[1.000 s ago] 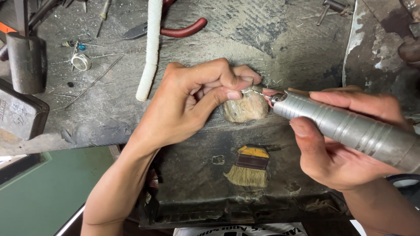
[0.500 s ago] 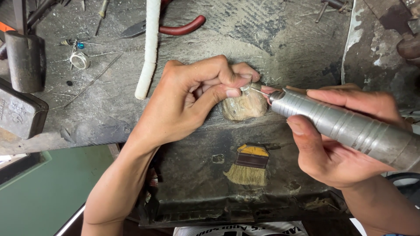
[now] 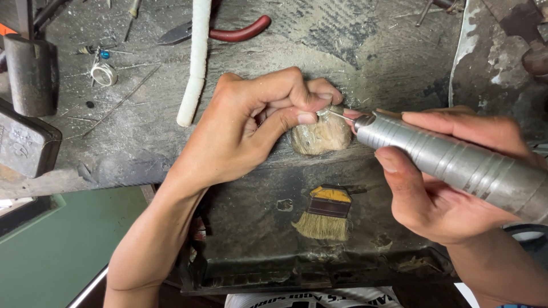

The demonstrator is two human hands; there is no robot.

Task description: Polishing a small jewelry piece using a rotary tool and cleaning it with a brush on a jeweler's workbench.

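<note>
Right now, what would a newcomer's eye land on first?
At centre, the left hand pinches a small metal piece against a worn wooden peg. The right hand holds a ribbed silver rotary handpiece, its tip at that piece. Below, a small brush lies in the dark tray.

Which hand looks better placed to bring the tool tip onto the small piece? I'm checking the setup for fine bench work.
Probably the right hand: it holds the metal rotary handpiece, whose thin tip points at the small piece. The left hand pinches that piece over the worn peg.
</note>
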